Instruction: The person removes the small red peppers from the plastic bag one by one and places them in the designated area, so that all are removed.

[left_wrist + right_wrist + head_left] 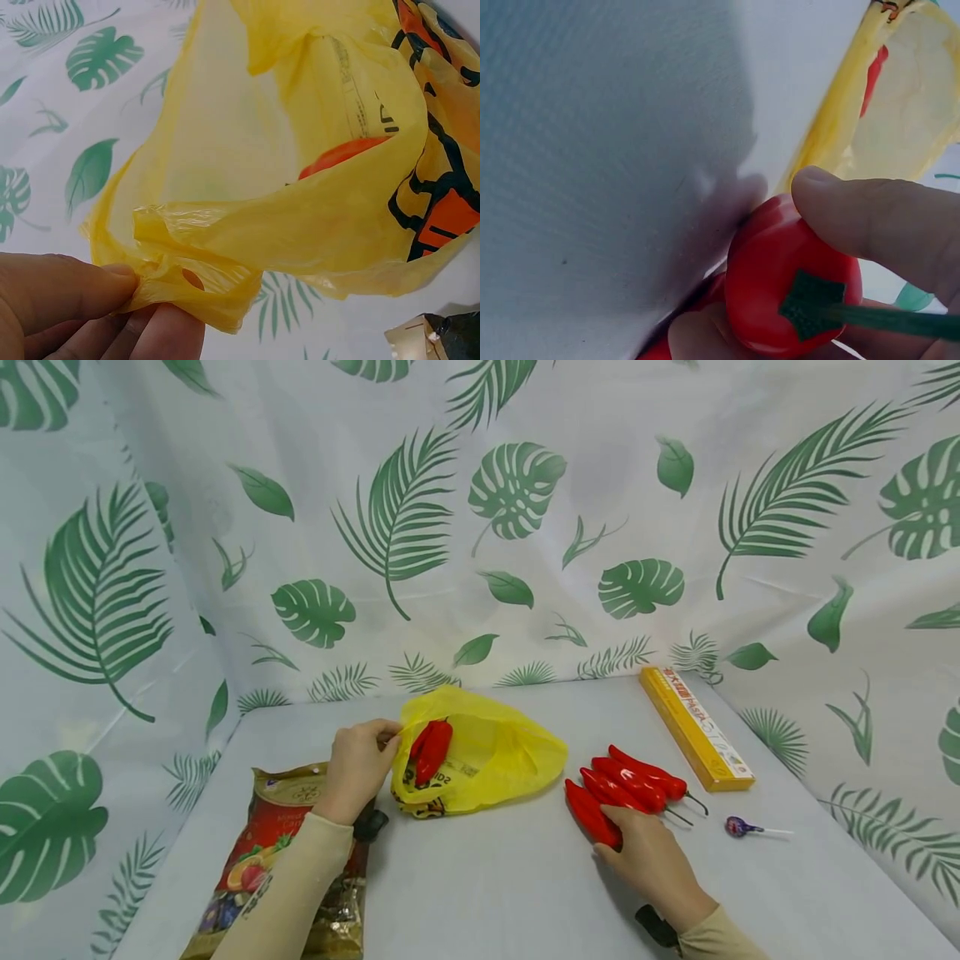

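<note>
A yellow plastic bag [517,752] lies with its mouth spread, and my left hand [360,768] pinches its left edge between thumb and fingers. In the left wrist view that bunched edge [202,289] shows a small hole. Inside the bag are red chili peppers [435,752], partly overlapping. To the right, my right hand [656,864] grips a red chili pepper [588,814] at its stem end; its green stem [877,319] points back past the fingers in the right wrist view. Just beyond that hand lie several more red chili peppers [630,777] side by side.
A red and gold candy bag [247,852] lies under the left forearm. A yellow pasta box [697,727] rests at the back right, with a lollipop [738,827] in front of it. Leaf-patterned cloth [525,568] hangs behind the white table [480,893].
</note>
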### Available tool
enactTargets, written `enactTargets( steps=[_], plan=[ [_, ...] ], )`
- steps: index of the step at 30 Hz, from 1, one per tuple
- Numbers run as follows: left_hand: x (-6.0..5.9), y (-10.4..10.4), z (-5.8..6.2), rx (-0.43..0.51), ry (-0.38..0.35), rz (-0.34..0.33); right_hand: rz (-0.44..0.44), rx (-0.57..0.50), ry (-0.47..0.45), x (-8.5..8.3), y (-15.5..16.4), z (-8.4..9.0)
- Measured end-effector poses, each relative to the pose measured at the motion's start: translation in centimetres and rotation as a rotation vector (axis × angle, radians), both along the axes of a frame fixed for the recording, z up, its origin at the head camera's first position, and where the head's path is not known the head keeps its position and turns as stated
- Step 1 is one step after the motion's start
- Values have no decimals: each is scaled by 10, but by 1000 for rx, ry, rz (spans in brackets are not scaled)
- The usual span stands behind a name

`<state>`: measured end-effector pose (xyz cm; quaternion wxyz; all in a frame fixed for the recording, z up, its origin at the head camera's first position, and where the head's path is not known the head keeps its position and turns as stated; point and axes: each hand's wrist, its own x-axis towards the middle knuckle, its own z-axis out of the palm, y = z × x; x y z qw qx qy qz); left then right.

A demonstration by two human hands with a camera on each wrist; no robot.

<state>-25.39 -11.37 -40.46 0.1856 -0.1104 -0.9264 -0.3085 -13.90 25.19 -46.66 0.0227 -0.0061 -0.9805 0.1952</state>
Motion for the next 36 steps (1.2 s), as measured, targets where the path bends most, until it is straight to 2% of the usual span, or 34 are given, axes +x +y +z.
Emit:
enactTargets(
  steps=[4, 11, 18, 26, 31, 36],
  plan=[
    [1, 0, 0, -1, 1, 0, -8, 26, 1, 1, 0, -1],
    [2, 0, 2, 3, 12, -3, -17, 79, 62, 2, -1, -4],
    [1, 1, 2, 5, -2, 4, -20, 87, 90, 2, -1, -6],
    [2, 0, 4, -1, 7, -3, -29, 81, 131, 1, -6, 2],
    [3, 0, 3, -1, -9, -5, 13, 12, 174, -9, -20, 11],
    [3, 3, 3, 2, -28, 1, 102, -144, 163, -27, -49, 18]
  ],
)
